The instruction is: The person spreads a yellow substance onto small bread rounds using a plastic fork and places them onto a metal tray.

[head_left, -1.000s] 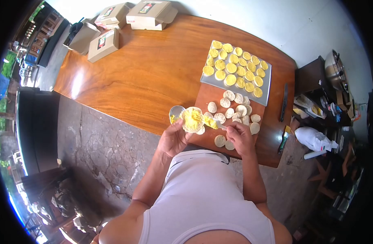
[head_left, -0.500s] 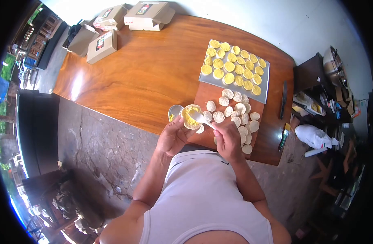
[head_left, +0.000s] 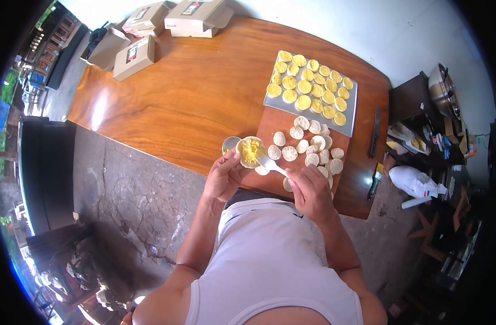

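Between the fingers and thumb of my left hand is a round bread half, its cut face turned up with yellow spread in the middle. My right hand grips a white spoon by the handle, and its tip touches the spread. Just behind my left hand stands a small metal bowl with a little yellow in it, partly hidden by the bread. Several plain bread halves lie on a reddish-brown board beyond my hands; my right hand covers some of them.
A metal tray at the board's far end bears rows of yellow-topped bread halves. To the right lie a long knife and a brush near the table's edge. Cardboard boxes stand at the far left of the wooden table.
My right hand has shifted slightly right and towards me, the spoon drawing back across the bread. My left hand and the bread half have moved a little left. The spread appears more heaped in the middle.
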Available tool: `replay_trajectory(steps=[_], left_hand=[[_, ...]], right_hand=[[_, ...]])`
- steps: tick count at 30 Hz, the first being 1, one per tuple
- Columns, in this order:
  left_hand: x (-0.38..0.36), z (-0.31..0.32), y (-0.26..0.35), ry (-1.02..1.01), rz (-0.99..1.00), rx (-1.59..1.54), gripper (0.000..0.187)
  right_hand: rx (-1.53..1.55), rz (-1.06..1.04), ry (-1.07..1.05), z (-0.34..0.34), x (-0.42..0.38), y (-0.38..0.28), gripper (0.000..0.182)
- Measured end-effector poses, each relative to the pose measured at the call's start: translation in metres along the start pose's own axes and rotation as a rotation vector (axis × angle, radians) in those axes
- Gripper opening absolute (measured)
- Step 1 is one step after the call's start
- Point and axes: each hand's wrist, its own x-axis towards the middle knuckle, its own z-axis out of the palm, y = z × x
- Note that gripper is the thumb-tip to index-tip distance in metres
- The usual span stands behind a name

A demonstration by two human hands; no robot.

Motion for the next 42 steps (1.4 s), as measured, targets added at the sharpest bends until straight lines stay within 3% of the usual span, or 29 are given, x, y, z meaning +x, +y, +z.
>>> replay_trajectory(steps=[11, 13, 17, 21, 30, 33, 35, 37, 42], left_hand=[[-0.003, 0.000, 0.006, -0.014, 0.050, 0.033, 0.034], [-0.004, 0.002, 0.006, -0.014, 0.055, 0.022, 0.033], [-0.003, 0.008, -0.002, -0.068, -0.019, 0.043, 0.035], [-0.002, 0.017, -0.010, -0.064, -0.043, 0.013, 0.035], [-0.001, 0.011, -0.015, -0.016, -0.011, 0.042, 0.037], [-0.001, 0.013, -0.014, -0.019, -0.005, 0.036, 0.037], [-0.001, 0.013, -0.014, -0.026, -0.001, 0.026, 0.037], [-0.001, 0.013, -0.015, -0.048, -0.021, 0.025, 0.039], [-0.003, 0.028, -0.019, -0.097, -0.025, -0.010, 0.041]], right_hand=[[-0.028, 0.018, -0.040, -0.016, -0.013, 0.010, 0.018], [0.091, 0.138, 0.085, -0.018, -0.015, 0.011, 0.016], [0.140, 0.163, 0.209, -0.004, -0.004, 0.008, 0.019], [0.124, 0.096, 0.154, 0.012, 0.000, 0.010, 0.023], [0.310, 0.168, -0.036, 0.012, -0.014, 0.009, 0.021], [0.547, 0.305, -0.066, 0.013, -0.020, 0.018, 0.019], [0.760, 0.534, 0.056, 0.015, -0.021, 0.020, 0.020], [0.725, 0.514, 0.095, 0.017, -0.014, 0.015, 0.021], [0.231, 0.219, 0.257, 0.039, -0.007, 0.011, 0.026]])
